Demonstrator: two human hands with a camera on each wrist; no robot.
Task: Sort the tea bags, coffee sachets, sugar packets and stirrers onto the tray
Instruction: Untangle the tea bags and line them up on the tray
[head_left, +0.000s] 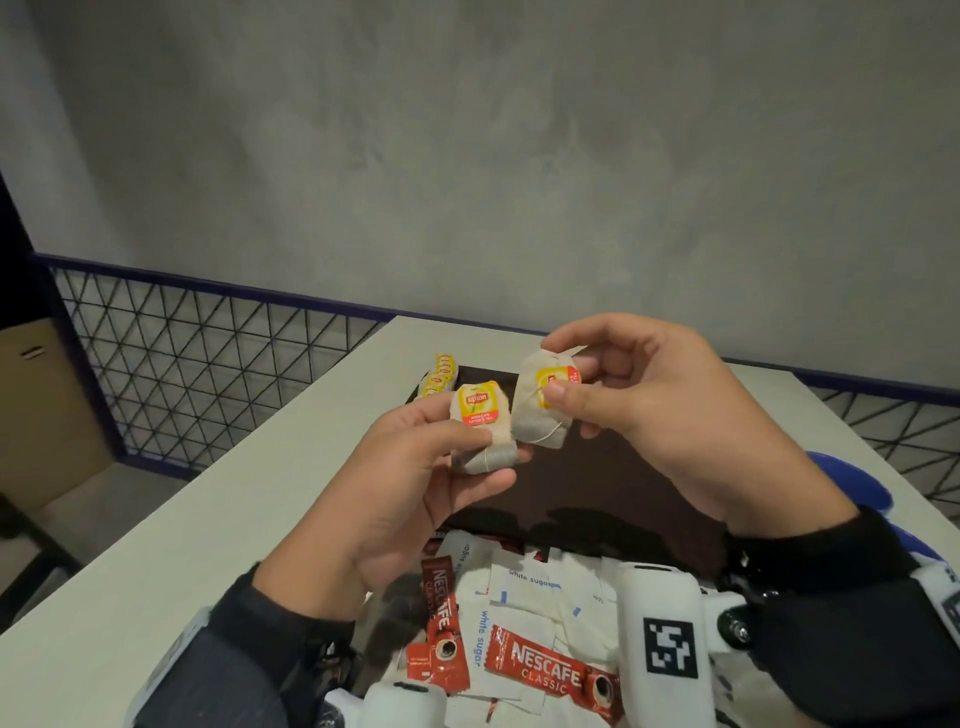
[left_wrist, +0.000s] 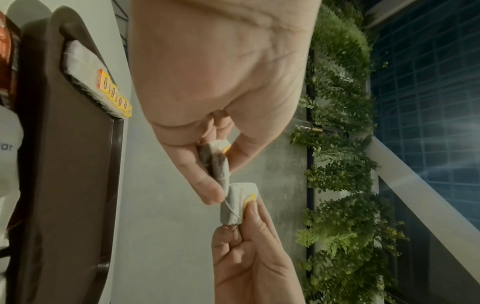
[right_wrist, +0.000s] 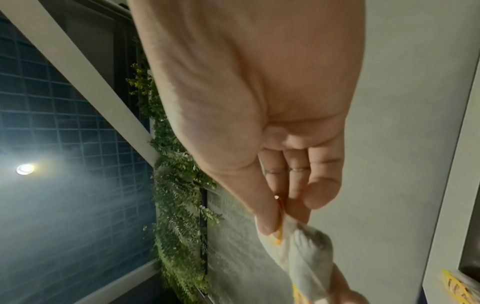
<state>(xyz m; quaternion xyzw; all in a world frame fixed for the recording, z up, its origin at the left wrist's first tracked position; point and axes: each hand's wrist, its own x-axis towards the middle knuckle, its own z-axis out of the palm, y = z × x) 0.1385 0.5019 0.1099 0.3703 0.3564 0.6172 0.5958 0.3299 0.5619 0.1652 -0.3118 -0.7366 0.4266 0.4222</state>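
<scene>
Both hands are raised above the dark brown tray (head_left: 613, 467). My left hand (head_left: 475, 441) pinches a Lipton tea bag (head_left: 480, 415) between thumb and fingers. My right hand (head_left: 561, 374) pinches a second tea bag (head_left: 540, 410) just to its right; the two bags almost touch. The left wrist view shows the left tea bag (left_wrist: 217, 162) above the right one (left_wrist: 233, 205). In the right wrist view the right hand (right_wrist: 281, 224) grips its bag (right_wrist: 303, 248). Several tea bags (head_left: 439, 376) stand in a row at the tray's far left corner. Sugar packets (head_left: 524, 587) and Nescafe sachets (head_left: 545, 670) lie piled near me.
The tray sits on a white table (head_left: 208, 519) whose left edge drops to the floor. A black mesh fence (head_left: 208, 353) runs behind it. A blue chair (head_left: 852, 483) is at the right and a cardboard box (head_left: 41, 415) at the far left.
</scene>
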